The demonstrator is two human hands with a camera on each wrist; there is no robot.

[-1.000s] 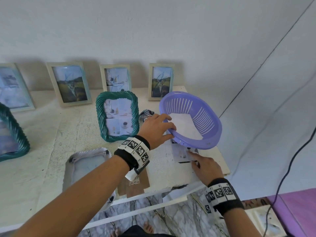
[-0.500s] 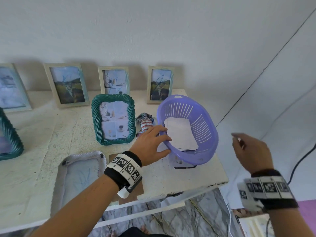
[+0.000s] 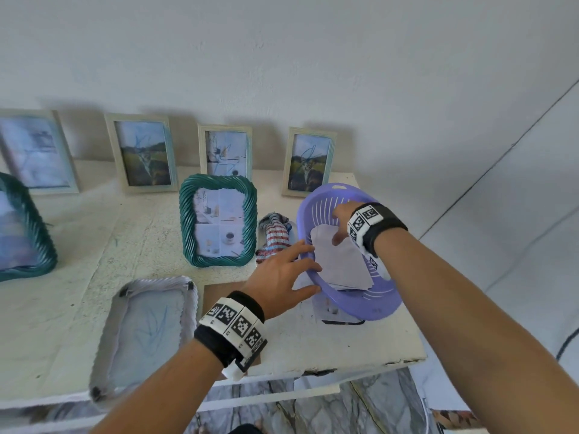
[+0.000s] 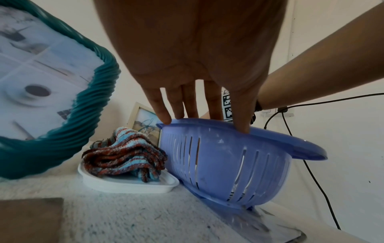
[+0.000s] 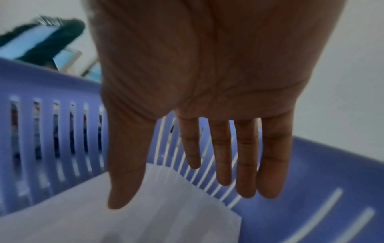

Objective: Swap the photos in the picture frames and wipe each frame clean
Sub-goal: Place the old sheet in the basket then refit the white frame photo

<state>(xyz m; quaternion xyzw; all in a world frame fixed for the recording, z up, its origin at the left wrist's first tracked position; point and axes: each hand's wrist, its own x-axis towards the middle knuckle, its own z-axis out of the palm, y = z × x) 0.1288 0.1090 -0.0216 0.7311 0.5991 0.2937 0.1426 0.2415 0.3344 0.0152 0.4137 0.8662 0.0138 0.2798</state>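
A purple slotted basket (image 3: 369, 305) (image 4: 218, 164) sits tilted at the table's right end, with white photo sheets (image 3: 341, 261) (image 5: 145, 213) inside. My left hand (image 3: 282, 270) (image 4: 203, 121) pinches its near-left rim, fingers inside and thumb outside. My right hand (image 3: 340, 223) (image 5: 172, 192) reaches into the basket with straight fingers just over the sheets, holding nothing. A photo (image 3: 338, 311) lies partly under the basket. A white frame (image 3: 144, 336) lies flat near the front edge, a brown backing board (image 3: 216, 296) beside it. A teal twisted frame (image 3: 217, 220) stands behind.
A striped cloth (image 3: 274, 236) on a small white tray (image 4: 124, 184) sits between the teal frame and the basket. Several pale frames (image 3: 144, 151) lean on the back wall; another teal frame (image 3: 18, 227) stands at far left. The table's right edge (image 3: 416, 355) is close to the basket.
My right hand left the photo under the basket, swung out to the right, and now reaches into the basket. My left hand kept hold of the rim.
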